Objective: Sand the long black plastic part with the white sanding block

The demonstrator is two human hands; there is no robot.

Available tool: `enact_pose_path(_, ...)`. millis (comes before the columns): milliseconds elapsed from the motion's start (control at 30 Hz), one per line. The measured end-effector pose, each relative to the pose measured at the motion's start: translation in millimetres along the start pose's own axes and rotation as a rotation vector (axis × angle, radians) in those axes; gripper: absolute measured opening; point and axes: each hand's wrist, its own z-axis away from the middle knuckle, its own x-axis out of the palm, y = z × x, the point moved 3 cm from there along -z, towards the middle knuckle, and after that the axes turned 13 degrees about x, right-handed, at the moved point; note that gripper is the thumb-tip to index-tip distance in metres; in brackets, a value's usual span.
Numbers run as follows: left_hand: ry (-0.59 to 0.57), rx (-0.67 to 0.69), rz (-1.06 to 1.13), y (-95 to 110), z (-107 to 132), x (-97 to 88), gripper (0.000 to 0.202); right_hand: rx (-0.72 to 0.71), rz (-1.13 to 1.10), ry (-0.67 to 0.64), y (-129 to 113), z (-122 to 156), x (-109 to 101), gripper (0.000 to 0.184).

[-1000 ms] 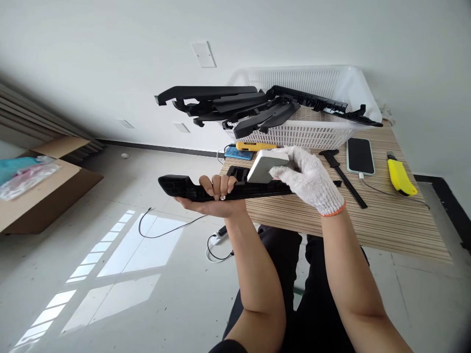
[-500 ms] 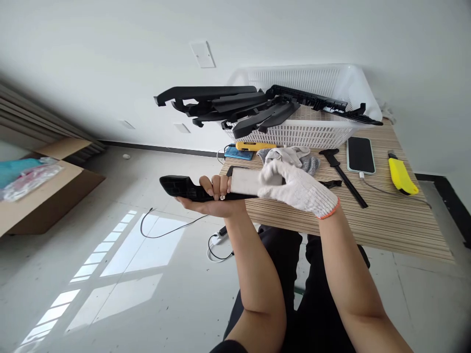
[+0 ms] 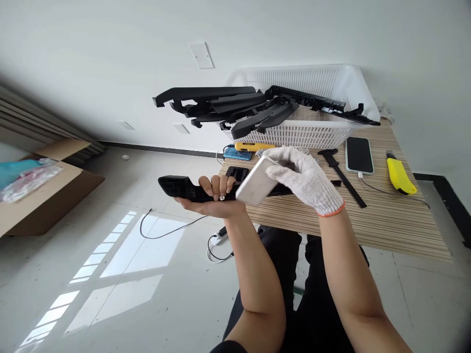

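My bare left hand (image 3: 221, 198), a ring on one finger, grips a long black plastic trim piece (image 3: 174, 186) from below with the fingers curled over it. The piece runs right, over the front of the table. In a white knit glove with an orange cuff, my right hand (image 3: 303, 176) pinches a flat, white rectangular slab (image 3: 257, 181). This slab is tilted, its lower left corner close to my left fingertips and in front of the trim piece. I cannot tell whether the two touch. My right hand hides part of the trim piece and the cloths behind.
A white plastic basket (image 3: 342, 130) holds several black trim pieces (image 3: 221, 93) that stick out to the left. On the wooden table (image 3: 401, 230) lie a yellow tool (image 3: 253, 146), a black caliper-like tool (image 3: 344, 176), a phone (image 3: 359, 154) on a cable and a yellow-handled cutter (image 3: 401, 175).
The white slab has turned from lying level along the trim piece to a steep tilt, its right end raised by my right hand. My left hand and the trim piece have hardly moved.
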Motion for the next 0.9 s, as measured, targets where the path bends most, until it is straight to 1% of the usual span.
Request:
enact_pose_path(67,-0.003,-0.005,0.003,0.2,0.0,1.4,0.081,-0.065,0.041,-0.059,-2.6,0.5,3.9,0.023)
enact_pose_path(100,-0.008,-0.007,0.005,0.2,0.0,2.0,0.082,-0.085,0.095,-0.040,-2.8,0.0,5.7,0.022)
enact_pose_path(133,-0.018,-0.010,0.008,0.0,0.1,2.6,0.082,-0.095,0.149,0.006,-2.4,-0.9,7.2,0.021)
enact_pose_path(200,-0.050,-0.017,0.022,-0.6,0.3,3.7,0.082,-0.078,0.228,0.083,0.2,-3.7,10.9,0.024)
enact_pose_path(233,-0.064,-0.016,0.035,-0.9,0.4,3.9,0.081,-0.048,0.255,0.065,2.2,-5.3,13.7,0.027)
enact_pose_path(300,-0.076,-0.008,0.064,-1.8,0.3,3.6,0.079,0.019,0.280,-0.055,6.0,-7.5,20.0,0.030)
enact_pose_path(333,-0.068,0.003,0.079,-2.2,0.1,2.9,0.077,0.037,0.275,-0.104,7.0,-7.8,21.9,0.030)
enact_pose_path(367,-0.047,0.016,0.092,-2.6,-0.2,2.0,0.074,0.038,0.253,-0.116,7.1,-7.9,22.3,0.027)
enact_pose_path(433,0.015,0.034,0.098,-3.7,-0.5,-0.4,0.067,0.004,0.160,-0.041,5.1,-7.8,19.2,0.023)
enact_pose_path(500,0.074,0.042,0.070,-4.9,-0.3,-2.5,0.062,-0.028,0.023,0.064,2.6,-7.3,14.8,0.026)
enact_pose_path(567,0.094,0.040,0.041,-6.0,0.0,-3.9,0.059,-0.034,-0.070,0.120,0.4,-7.0,13.0,0.030)
enact_pose_path(633,0.087,0.041,0.064,-6.8,-0.1,-5.2,0.058,-0.021,-0.017,0.109,-2.2,-7.1,14.7,0.030)
enact_pose_path(733,0.055,0.042,0.150,-7.1,-1.1,-6.7,0.056,0.021,0.198,0.009,-4.9,-7.6,20.1,0.020)
enact_pose_path(767,0.048,0.040,0.156,-6.8,-1.4,-6.7,0.056,0.026,0.246,0.000,-5.4,-7.7,20.6,0.016)
enact_pose_path(800,0.042,0.035,0.144,-6.4,-1.4,-6.2,0.056,0.026,0.271,0.021,-6.0,-7.7,19.8,0.015)
enact_pose_path(867,0.036,0.027,0.094,-4.9,-0.8,-3.5,0.057,0.020,0.272,0.107,-6.5,-7.7,16.5,0.017)
enact_pose_path(900,0.031,0.024,0.073,-4.1,-0.1,-1.5,0.059,0.021,0.264,0.124,-6.2,-7.7,15.6,0.018)
